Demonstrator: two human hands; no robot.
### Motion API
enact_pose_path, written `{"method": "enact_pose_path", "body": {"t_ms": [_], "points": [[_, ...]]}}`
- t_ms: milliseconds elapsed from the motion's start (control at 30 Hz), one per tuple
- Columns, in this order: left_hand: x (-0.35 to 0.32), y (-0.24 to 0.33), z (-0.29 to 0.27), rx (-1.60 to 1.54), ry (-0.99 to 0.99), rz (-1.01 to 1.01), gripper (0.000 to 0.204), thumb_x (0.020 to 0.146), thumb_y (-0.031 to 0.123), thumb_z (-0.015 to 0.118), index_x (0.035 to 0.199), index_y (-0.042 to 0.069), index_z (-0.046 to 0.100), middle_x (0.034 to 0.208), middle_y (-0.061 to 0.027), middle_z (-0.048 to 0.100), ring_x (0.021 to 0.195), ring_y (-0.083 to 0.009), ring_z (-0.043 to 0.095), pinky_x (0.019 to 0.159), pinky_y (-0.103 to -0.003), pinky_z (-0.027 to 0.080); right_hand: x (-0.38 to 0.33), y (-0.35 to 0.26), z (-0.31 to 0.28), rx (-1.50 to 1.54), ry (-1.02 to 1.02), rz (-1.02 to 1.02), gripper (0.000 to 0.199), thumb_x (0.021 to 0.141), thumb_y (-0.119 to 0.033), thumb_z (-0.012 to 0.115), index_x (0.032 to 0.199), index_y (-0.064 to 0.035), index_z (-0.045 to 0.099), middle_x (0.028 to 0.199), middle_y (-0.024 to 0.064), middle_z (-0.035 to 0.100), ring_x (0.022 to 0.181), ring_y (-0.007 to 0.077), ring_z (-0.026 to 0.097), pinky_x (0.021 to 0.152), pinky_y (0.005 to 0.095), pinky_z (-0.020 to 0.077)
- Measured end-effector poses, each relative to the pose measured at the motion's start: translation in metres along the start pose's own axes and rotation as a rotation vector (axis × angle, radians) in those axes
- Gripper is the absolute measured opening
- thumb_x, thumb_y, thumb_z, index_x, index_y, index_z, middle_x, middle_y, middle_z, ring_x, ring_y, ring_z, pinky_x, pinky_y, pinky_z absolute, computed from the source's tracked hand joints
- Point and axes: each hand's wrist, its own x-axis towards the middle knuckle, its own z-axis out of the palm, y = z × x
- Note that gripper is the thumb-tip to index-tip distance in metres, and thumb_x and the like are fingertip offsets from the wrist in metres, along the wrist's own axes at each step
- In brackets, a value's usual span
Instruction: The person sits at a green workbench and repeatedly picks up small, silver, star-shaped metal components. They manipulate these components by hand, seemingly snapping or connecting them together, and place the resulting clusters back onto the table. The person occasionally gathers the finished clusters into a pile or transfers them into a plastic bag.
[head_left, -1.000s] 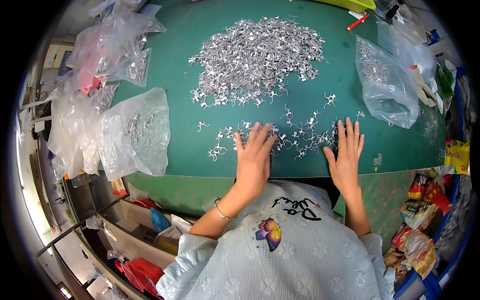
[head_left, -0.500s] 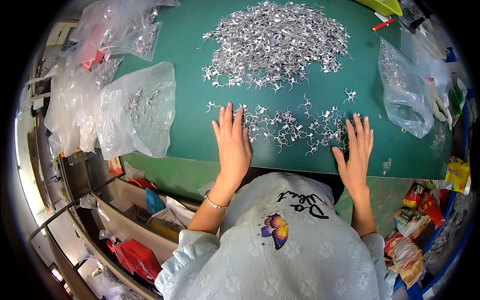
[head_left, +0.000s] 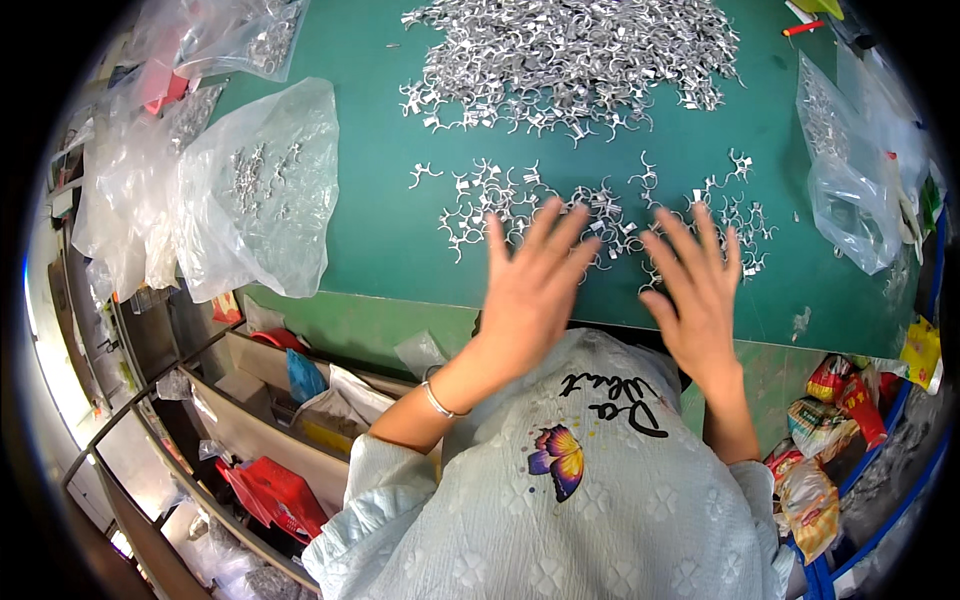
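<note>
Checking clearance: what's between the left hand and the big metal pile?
Head view: scattered small metal parts near the left hand, then a strip of green tabletop before the pile.

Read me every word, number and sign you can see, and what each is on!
Pale shirt: black lettering, which I won't copy out.
Red packet, lower right: print too small to read.
Yellow bag, right edge: any print too blurred to read.
Silver metal pieces: any marks too small to read.

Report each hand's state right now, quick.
Left hand: open, fingers spread over loose silver metal clips; nothing visibly held.
Right hand: open, fingers spread over more clips; nothing visibly held.
</note>
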Motion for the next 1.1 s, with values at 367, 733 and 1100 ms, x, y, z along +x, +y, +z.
{"method": "enact_pose_path", "body": {"t_ms": [367, 733, 1100], "points": [[-0.008, -0.004, 0.0, -0.046, 0.12, -0.085, 0.026, 0.079, -0.002, 0.065, 0.104, 0.007, 0.067, 0.133, -0.012, 0.053, 0.127, -0.0332, 0.045, 0.107, -0.063, 0.017, 0.002, 0.014, 0.01, 0.119, 0.31, 0.131, 0.019, 0.077, -0.003, 0.07, 0.096, -0.006, 0.069, 0.104, 0.0044, 0.066, 0.115, 0.0276, 0.057, 0.106, 0.0472, 0.0278], [-0.005, -0.003, -0.002, 0.033, 0.197, -0.16, 0.03, 0.077, -0.005, 0.063, 0.104, 0.009, 0.066, 0.118, -0.0083, 0.056, 0.106, -0.0271, 0.052, 0.099, -0.045, 0.028, -0.004, 0.021, 0.004, 0.02, 0.269, 0.151, 0.022, 0.074, -0.005, 0.072, 0.095, -0.0067, 0.066, 0.118, 0.0058, 0.059, 0.115, 0.0287, 0.05, 0.097, 0.0414, 0.0322], [0.045, -0.001, 0.016, 0.012, 0.131, -0.052, 0.037, 0.079, -0.002, 0.063, 0.115, 0.009, 0.061, 0.113, -0.0057, 0.058, 0.102, -0.0243, 0.054, 0.093, -0.042, 0.031, 0.007, 0.01, 0.006, -0.002, 0.237, 0.211, 0.031, 0.071, -0.009, 0.075, 0.101, -0.007, 0.065, 0.117, 0.0061, 0.057, 0.108, 0.0287, 0.047, 0.092, 0.0408, 0.0318]]}}
